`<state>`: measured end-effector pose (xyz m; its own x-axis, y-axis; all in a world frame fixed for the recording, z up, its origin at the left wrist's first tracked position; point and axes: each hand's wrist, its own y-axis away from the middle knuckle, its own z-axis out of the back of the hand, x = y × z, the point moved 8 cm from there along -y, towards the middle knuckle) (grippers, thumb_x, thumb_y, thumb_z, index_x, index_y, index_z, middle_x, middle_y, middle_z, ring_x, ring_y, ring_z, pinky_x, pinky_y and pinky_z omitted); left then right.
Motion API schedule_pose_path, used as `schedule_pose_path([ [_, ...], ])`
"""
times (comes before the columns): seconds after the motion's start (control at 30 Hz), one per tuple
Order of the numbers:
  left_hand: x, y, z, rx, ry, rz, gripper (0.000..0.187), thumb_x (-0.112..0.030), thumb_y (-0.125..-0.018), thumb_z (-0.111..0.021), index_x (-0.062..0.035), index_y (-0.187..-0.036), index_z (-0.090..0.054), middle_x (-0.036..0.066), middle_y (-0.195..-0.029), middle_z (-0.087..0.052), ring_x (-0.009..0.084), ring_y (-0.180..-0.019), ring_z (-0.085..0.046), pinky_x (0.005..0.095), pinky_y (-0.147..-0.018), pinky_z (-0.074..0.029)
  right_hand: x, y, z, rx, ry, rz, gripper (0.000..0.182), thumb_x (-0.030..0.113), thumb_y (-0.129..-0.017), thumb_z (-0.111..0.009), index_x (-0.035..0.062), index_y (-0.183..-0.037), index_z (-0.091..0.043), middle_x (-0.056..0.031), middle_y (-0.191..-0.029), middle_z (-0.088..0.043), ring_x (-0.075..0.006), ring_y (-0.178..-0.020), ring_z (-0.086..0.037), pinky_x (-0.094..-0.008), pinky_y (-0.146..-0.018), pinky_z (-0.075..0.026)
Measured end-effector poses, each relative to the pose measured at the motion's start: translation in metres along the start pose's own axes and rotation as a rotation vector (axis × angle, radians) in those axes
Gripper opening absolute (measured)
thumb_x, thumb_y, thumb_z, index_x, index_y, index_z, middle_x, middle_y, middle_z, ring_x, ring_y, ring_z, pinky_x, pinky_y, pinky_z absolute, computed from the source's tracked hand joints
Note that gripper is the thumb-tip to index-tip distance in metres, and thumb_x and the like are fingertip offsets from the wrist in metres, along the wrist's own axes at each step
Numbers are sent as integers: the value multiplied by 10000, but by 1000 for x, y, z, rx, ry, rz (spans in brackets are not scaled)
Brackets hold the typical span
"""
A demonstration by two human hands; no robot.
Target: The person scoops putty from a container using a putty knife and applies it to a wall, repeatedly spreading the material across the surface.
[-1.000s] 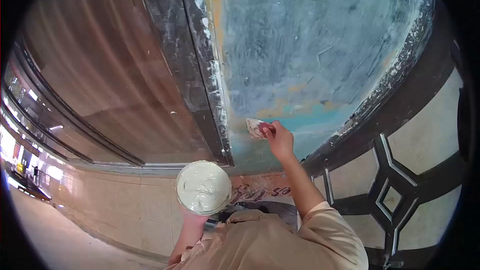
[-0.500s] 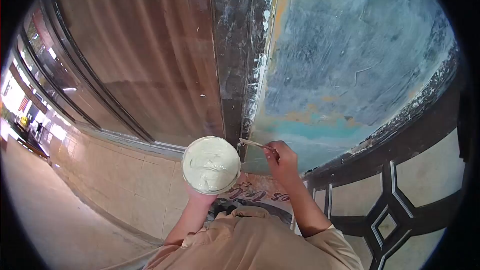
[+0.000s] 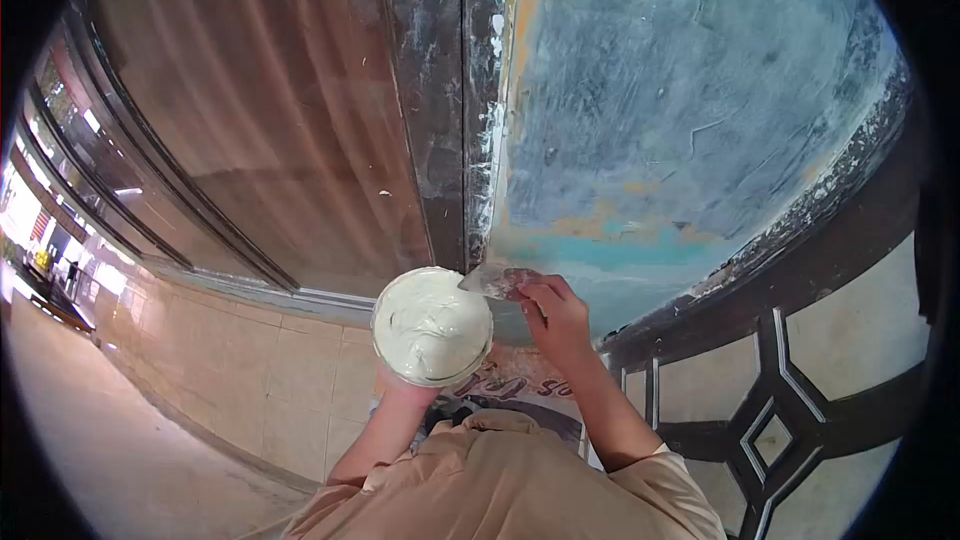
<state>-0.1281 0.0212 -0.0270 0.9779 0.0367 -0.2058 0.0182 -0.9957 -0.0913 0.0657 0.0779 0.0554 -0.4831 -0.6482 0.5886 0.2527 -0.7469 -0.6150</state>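
Observation:
My left hand grips from below a round tub filled with pale green-white putty, held up in front of my chest. My right hand is shut on a small putty knife, whose blade rests at the tub's upper right rim. Both are close to a blue-grey wall panel with smeared filler, orange patches and a turquoise band near its lower edge.
A dark, paint-spattered vertical frame separates the blue panel from a brown glossy panel on the left. Beige tiles lie below. A black metal grille with diamond shapes stands at right. A corridor recedes at far left.
My right hand left the blue panel, where the knife pressed a second ago, and moved down-left to the tub. The tub rose slightly; the view shifted.

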Motion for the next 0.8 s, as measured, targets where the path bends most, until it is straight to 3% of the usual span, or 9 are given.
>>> schedule_pose_path([
  [0.1, 10, -3, -9, 78, 45, 48, 608, -459, -1030, -284, -78, -1495, -378, 141, -1492, -467, 343, -1351, -468, 523, -1139, -367, 1, 4, 5, -13, 28, 78, 245, 6, -793, -709, 75, -1026, -684, -104, -1003, -673, -308, -852, -685, -388, -705, -570],
  [0.13, -2, -3, -15, -7, -639, -124, 609, -455, -1024, -290, -77, -1493, -381, 146, -1489, -470, 335, -1347, -473, 511, -1139, -366, 1, 5, 6, 34, 15, 63, 249, 12, -788, -714, 79, -1026, -686, -100, -1008, -672, -314, -867, -681, -392, -717, -569],
  [0.23, 15, -5, 6, -68, 1, 25, 605, -447, -1022, -295, -77, -1492, -384, 146, -1487, -472, 329, -1348, -473, 506, -1139, -368, -3, 12, 7, 89, 0, 41, 255, 16, -780, -718, 83, -1024, -687, -94, -1012, -672, -319, -883, -677, -396, -729, -568],
  [0.3, 17, -5, 11, -99, -67, 9, 601, -443, -1020, -301, -76, -1487, -395, 143, -1491, -470, 329, -1345, -474, 506, -1136, -370, -5, 16, 10, 95, -4, 35, 256, 15, -778, -717, 84, -1023, -687, -90, -1013, -673, -318, -885, -677, -396, -729, -568],
  [0.5, 21, -6, 3, 13, -939, -131, 511, -307, -1030, -420, -86, -1488, -365, 117, -1494, -453, 263, -1353, -456, 432, -1145, -363, 5, 22, 16, 144, -72, 109, 323, -45, -714, -691, 74, -1014, -703, -125, -1037, -689, -307, -880, -695, -361, -721, -579],
  [0.53, 33, -10, -2, 76, -54, 46, 519, -335, -1032, -399, -85, -1486, -368, 120, -1494, -451, 276, -1355, -455, 458, -1139, -372, 2, 23, 20, 129, -99, 90, 307, -48, -735, -686, 64, -1021, -686, -132, -1037, -683, -292, -885, -697, -356, -726, -580],
  [0.63, 37, -10, 0, -60, -364, 16, 693, -569, -969, -327, -106, -1475, -427, 128, -1490, -474, 335, -1351, -465, 550, -1135, -351, -18, 24, 34, 14, -252, 30, 271, -45, -794, -674, 43, -1048, -641, -133, -1020, -663, -247, -866, -684, -348, -735, -578],
  [0.7, 50, -10, 14, -174, 116, 141, 695, -573, -972, -316, -110, -1481, -420, 130, -1500, -465, 341, -1359, -459, 557, -1137, -351, -29, 22, 44, -83, -377, -11, 252, -39, -833, -668, 33, -1069, -613, -129, -1003, -647, -218, -843, -670, -346, -740, -575],
  [0.8, 54, -11, 4, -183, -104, 142, 701, -580, -968, -320, -122, -1493, -403, 135, -1516, -443, 357, -1372, -447, 568, -1138, -354, -67, 18, 50, -253, -965, -410, 228, -58, -850, -664, 11, -1058, -602, -121, -949, -653, -158, -837, -674, -293, -724, -554],
])
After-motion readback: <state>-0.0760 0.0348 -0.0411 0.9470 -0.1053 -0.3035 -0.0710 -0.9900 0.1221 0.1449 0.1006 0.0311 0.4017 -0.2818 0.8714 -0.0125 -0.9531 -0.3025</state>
